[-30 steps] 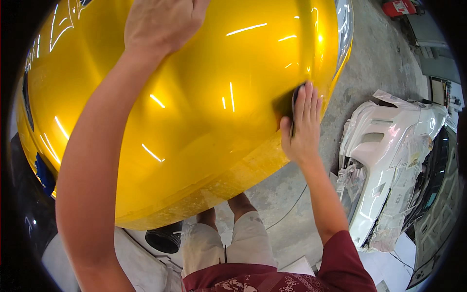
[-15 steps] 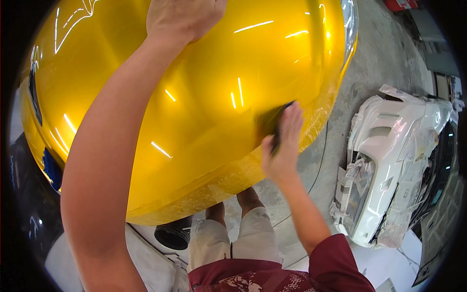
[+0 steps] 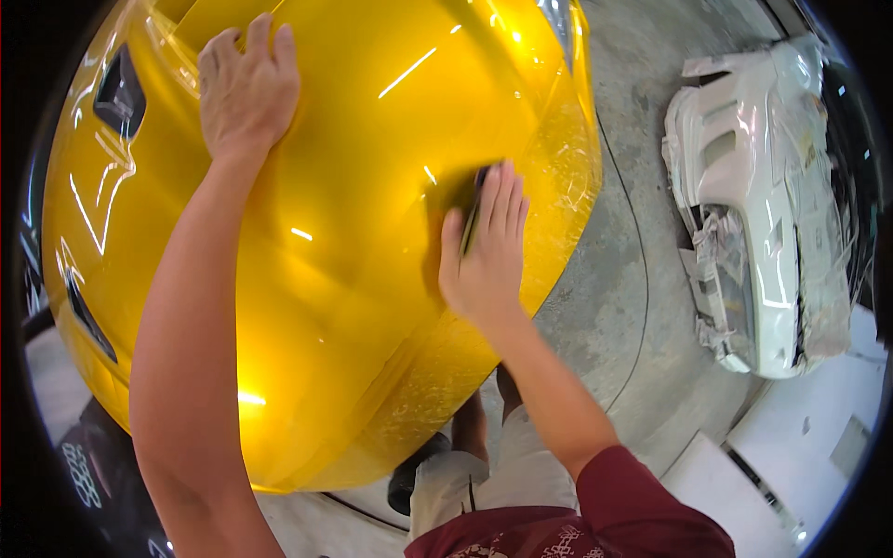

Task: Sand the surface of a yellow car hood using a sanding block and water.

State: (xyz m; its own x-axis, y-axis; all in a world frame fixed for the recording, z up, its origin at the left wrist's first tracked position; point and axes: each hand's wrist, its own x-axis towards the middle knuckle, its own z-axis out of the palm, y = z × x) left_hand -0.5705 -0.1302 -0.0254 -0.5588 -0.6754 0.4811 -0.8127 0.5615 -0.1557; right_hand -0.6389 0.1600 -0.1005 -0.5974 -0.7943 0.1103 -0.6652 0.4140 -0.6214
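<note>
A glossy yellow car panel (image 3: 372,307) fills the middle, with a textured, film-like band along its right and lower edge. My left hand (image 3: 249,93) rests on its upper left, fingers apart and slightly bent, holding nothing. My right hand (image 3: 484,242) is right of centre on the panel, fingers extended along a dark, thin, flat tool (image 3: 474,197), thumb on its near side, pressing it to the yellow surface. The tool is mostly hidden by the hand. A dark opening (image 3: 119,90) lies in the panel beyond my left forearm.
A white car bumper (image 3: 763,167), partly covered in crumpled masking, lies on the concrete floor (image 3: 595,353) at the right. A black cable (image 3: 637,232) runs over the floor. White boards (image 3: 800,437) are at the lower right, a dark object (image 3: 409,474) beside my legs.
The view has shifted, bringing the whole left hand into frame. My right hand with the tool moved down and left half a second ago, and is now higher and further left in the picture.
</note>
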